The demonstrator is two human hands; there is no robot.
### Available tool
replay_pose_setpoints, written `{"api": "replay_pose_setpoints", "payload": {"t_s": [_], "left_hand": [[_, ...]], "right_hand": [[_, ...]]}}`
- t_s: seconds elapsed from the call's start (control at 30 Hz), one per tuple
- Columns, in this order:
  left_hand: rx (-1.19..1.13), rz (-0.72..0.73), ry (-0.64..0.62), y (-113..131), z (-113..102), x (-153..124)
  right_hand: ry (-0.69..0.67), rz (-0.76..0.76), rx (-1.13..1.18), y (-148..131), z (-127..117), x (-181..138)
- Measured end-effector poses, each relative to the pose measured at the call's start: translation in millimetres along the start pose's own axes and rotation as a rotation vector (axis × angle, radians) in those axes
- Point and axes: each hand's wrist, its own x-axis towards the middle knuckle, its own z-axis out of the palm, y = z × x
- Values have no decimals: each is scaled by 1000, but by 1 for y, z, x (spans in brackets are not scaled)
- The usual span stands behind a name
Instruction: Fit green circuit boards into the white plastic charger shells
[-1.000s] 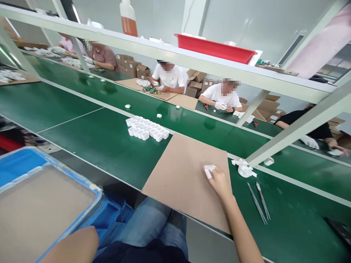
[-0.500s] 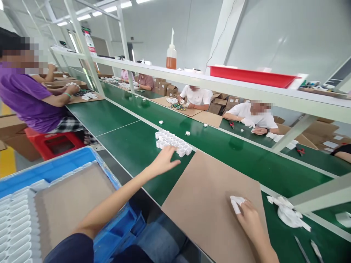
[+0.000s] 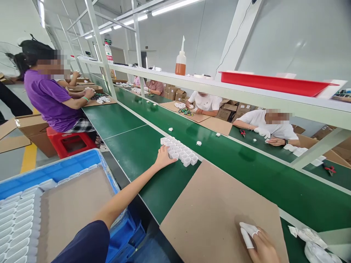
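My left hand [image 3: 163,159] reaches to the near left edge of a block of small white plastic cups [image 3: 181,150], standing close together on the green bench. Its fingers and thumb curve around one cup at that edge; the palm side is partly hidden. My right hand [image 3: 259,241] rests over the right part of a brown cardboard sheet [image 3: 216,208]. White finger cots [image 3: 247,235] cover two of its digits, which are stretched out, and nothing shows between them. The lower part of this hand runs out of view.
At lower left, a blue crate [image 3: 82,160] holds rows of white cups on cardboard. White pieces lie along the green belt [image 3: 233,160]. Overhead, a shelf [image 3: 153,75] carries a bottle and red tray. Crumpled white material [image 3: 315,243] lies at right; several people sit around.
My left hand has shifted left along the cups and its fingers have curled in at their edge. My right hand stays over the cardboard. The view has turned slightly.
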Motion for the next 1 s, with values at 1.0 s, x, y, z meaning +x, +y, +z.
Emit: {"api": "replay_pose_setpoints", "payload": {"t_s": [1.0], "left_hand": [[-337,206,-218,7,-10,-26]], "right_hand": [[-574,619,219,2,41,138]]}}
